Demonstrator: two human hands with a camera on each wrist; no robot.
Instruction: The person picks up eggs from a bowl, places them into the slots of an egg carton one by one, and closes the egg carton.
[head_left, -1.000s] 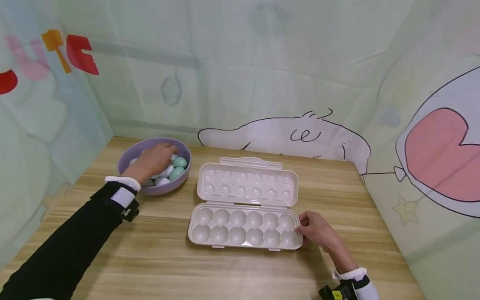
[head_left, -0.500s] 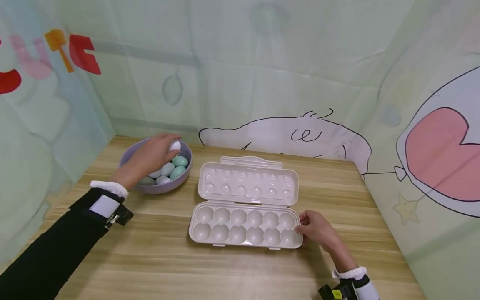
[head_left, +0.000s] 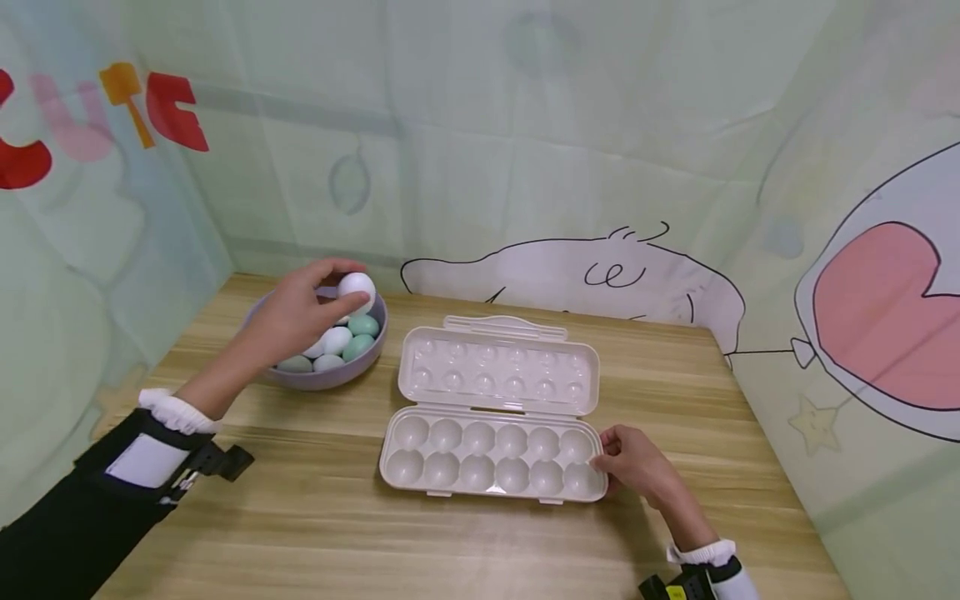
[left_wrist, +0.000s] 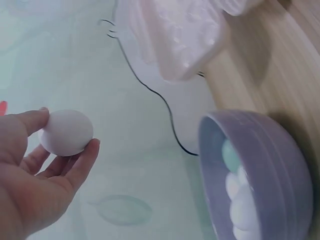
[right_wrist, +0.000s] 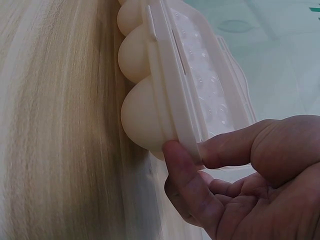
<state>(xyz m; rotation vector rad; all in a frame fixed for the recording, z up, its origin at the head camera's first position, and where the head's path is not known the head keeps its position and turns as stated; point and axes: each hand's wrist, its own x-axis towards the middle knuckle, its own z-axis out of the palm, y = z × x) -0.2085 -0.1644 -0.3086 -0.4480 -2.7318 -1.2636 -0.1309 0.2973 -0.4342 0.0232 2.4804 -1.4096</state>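
The left hand [head_left: 296, 312] has a white egg [head_left: 357, 288] pinched between thumb and fingers, held up around the far right side of the purple bowl [head_left: 322, 381], where more white and greenish eggs [head_left: 358, 347] are piled. The right hand [head_left: 637, 462] grips the right end of the egg tray [head_left: 494, 454], rim between thumb and fingers, with its lid [head_left: 498, 368] flopped back on the far side. The step in hand seems to be lifting that egg clear, and honestly a light pinch round its widest part is probably best: enough to stop a slip, no squeezing. Better to get well above the bowl's rim before any sideways move, and a steady right hand should keep the tray from skating. It's all on a wood-look table [head_left: 450, 550], a bit shiny, so sliding's plausible. Pale green printed fabric [head_left: 465, 150] hangs around it, with a heart balloon [head_left: 885, 308] on the right and colourful letters [head_left: 176, 108] on the left.
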